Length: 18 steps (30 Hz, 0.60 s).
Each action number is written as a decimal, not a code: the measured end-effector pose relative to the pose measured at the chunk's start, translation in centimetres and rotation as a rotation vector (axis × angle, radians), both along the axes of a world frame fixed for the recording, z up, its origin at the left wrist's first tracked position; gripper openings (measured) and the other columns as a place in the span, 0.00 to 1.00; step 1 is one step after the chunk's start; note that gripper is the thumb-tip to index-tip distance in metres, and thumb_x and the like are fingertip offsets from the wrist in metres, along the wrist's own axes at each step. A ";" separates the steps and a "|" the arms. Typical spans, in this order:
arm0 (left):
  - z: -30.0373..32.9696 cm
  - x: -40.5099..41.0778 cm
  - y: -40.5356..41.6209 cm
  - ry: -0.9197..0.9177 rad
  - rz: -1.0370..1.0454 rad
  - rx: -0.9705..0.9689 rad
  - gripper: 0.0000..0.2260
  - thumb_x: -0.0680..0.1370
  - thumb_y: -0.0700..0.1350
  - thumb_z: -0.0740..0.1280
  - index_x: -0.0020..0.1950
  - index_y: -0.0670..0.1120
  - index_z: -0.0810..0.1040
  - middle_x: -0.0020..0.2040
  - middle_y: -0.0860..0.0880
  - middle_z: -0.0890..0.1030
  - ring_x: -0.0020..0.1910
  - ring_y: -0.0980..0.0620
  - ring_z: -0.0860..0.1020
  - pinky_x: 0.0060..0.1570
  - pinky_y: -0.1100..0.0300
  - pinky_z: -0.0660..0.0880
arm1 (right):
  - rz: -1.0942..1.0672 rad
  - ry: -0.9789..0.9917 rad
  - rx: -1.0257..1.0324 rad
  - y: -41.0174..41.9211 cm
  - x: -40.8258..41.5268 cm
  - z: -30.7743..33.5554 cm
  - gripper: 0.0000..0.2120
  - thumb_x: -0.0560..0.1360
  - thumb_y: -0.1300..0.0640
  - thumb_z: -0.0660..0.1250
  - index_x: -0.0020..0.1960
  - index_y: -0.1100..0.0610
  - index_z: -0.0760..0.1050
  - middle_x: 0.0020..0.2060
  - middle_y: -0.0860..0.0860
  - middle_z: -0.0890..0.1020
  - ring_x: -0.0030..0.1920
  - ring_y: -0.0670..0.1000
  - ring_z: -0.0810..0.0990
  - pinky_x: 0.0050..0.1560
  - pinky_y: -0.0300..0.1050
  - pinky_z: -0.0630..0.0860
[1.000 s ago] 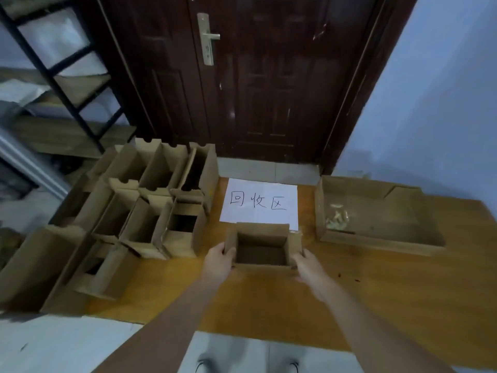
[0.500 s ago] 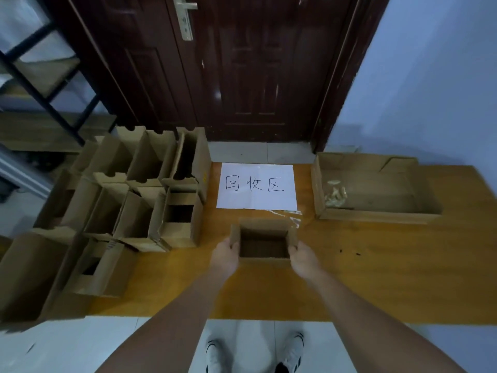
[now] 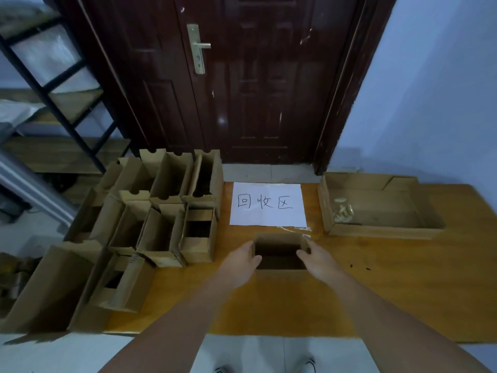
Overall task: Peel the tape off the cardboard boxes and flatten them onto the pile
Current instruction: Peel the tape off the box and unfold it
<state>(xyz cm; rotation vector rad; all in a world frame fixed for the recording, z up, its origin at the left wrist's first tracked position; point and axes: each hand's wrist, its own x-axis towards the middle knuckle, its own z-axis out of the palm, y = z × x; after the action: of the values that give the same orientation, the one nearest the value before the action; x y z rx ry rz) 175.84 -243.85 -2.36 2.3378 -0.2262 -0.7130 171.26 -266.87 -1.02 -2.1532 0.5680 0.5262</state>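
A small open cardboard box (image 3: 279,239) stands on the orange board just below a white paper sign (image 3: 268,204). My left hand (image 3: 242,261) grips its left wall, thumb curled over the rim. My right hand (image 3: 314,258) grips the right wall the same way. A strip of clear tape (image 3: 297,229) trails from the box's far right corner onto the board.
Several open cardboard boxes (image 3: 161,211) crowd the floor at left. A shallow cardboard tray (image 3: 376,208) holding crumpled tape (image 3: 343,211) lies at right. A dark door (image 3: 242,76) stands behind, a black metal shelf (image 3: 53,90) at far left. My shoes (image 3: 306,366) show at the bottom.
The box has come slightly toward me, off the sign's lower edge. Both hands stay on its side walls. The camera has tilted.
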 end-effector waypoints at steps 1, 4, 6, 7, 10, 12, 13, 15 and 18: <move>0.2 -0.1 0.0 -0.038 -0.042 0.036 0.28 0.84 0.53 0.63 0.83 0.51 0.58 0.79 0.52 0.66 0.77 0.49 0.66 0.76 0.49 0.66 | 0.006 -0.005 0.016 0.0 -0.1 -0.1 0.30 0.85 0.47 0.59 0.83 0.50 0.52 0.74 0.54 0.71 0.70 0.58 0.72 0.67 0.48 0.72; -0.3 -0.4 -0.7 -0.130 -0.209 0.143 0.30 0.84 0.54 0.64 0.83 0.52 0.56 0.83 0.54 0.56 0.79 0.49 0.63 0.76 0.50 0.63 | 0.051 -0.006 0.045 0.5 -0.7 -0.7 0.38 0.81 0.38 0.63 0.83 0.45 0.48 0.76 0.51 0.68 0.73 0.56 0.70 0.70 0.51 0.71; -1.2 -0.4 -1.3 -0.157 -0.243 0.170 0.27 0.85 0.52 0.62 0.82 0.51 0.59 0.83 0.54 0.57 0.78 0.49 0.65 0.75 0.51 0.65 | 0.137 0.006 0.008 0.9 -1.0 -1.0 0.42 0.78 0.34 0.65 0.83 0.45 0.48 0.77 0.49 0.66 0.75 0.55 0.68 0.69 0.48 0.70; -1.5 -0.3 -1.6 -0.165 -0.242 0.168 0.25 0.85 0.52 0.61 0.82 0.51 0.60 0.82 0.53 0.59 0.76 0.49 0.67 0.74 0.51 0.67 | 0.183 0.003 -0.019 1.1 -1.1 -1.5 0.44 0.77 0.34 0.66 0.83 0.45 0.47 0.77 0.48 0.65 0.75 0.55 0.68 0.69 0.47 0.70; -2.0 -0.2 -2.1 -0.220 -0.258 0.184 0.21 0.86 0.51 0.57 0.80 0.52 0.62 0.76 0.50 0.70 0.67 0.47 0.75 0.65 0.50 0.76 | 0.253 -0.006 -0.137 1.6 -0.8 -3.1 0.43 0.79 0.39 0.66 0.83 0.45 0.42 0.80 0.48 0.57 0.73 0.54 0.69 0.65 0.45 0.72; -2.3 -0.2 -2.1 -0.242 -0.304 0.218 0.20 0.87 0.51 0.54 0.80 0.52 0.63 0.75 0.50 0.70 0.66 0.46 0.74 0.65 0.49 0.74 | 0.269 -0.002 -0.227 1.8 -0.6 -3.9 0.41 0.81 0.40 0.63 0.83 0.46 0.41 0.81 0.49 0.54 0.72 0.55 0.70 0.67 0.50 0.74; -2.5 -0.1 -2.0 -0.240 -0.334 0.235 0.20 0.87 0.52 0.52 0.80 0.52 0.63 0.77 0.51 0.67 0.68 0.46 0.71 0.67 0.48 0.72 | 0.280 0.001 -0.253 1.9 -0.6 -4.0 0.40 0.81 0.40 0.62 0.83 0.47 0.41 0.80 0.50 0.54 0.71 0.56 0.70 0.67 0.51 0.74; -2.9 -0.1 -1.6 -0.232 -0.375 0.251 0.21 0.87 0.54 0.50 0.79 0.53 0.65 0.80 0.52 0.63 0.72 0.48 0.67 0.72 0.48 0.68 | 0.333 0.006 -0.293 1.6 -0.7 -3.9 0.39 0.81 0.38 0.60 0.83 0.47 0.42 0.80 0.51 0.53 0.73 0.56 0.67 0.69 0.52 0.72; -2.7 -0.2 -1.6 -0.227 -0.392 0.273 0.21 0.87 0.56 0.47 0.77 0.55 0.68 0.81 0.53 0.61 0.75 0.50 0.63 0.75 0.48 0.63 | 0.428 0.030 -0.369 0.8 -1.0 -4.0 0.36 0.82 0.36 0.56 0.83 0.44 0.44 0.81 0.49 0.47 0.77 0.57 0.58 0.73 0.56 0.67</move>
<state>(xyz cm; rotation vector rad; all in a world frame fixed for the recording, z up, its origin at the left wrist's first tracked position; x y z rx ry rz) 175.59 -245.45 -5.05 2.6698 -0.7466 -0.6937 170.29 -266.04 -4.99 -2.6428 0.2256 0.7284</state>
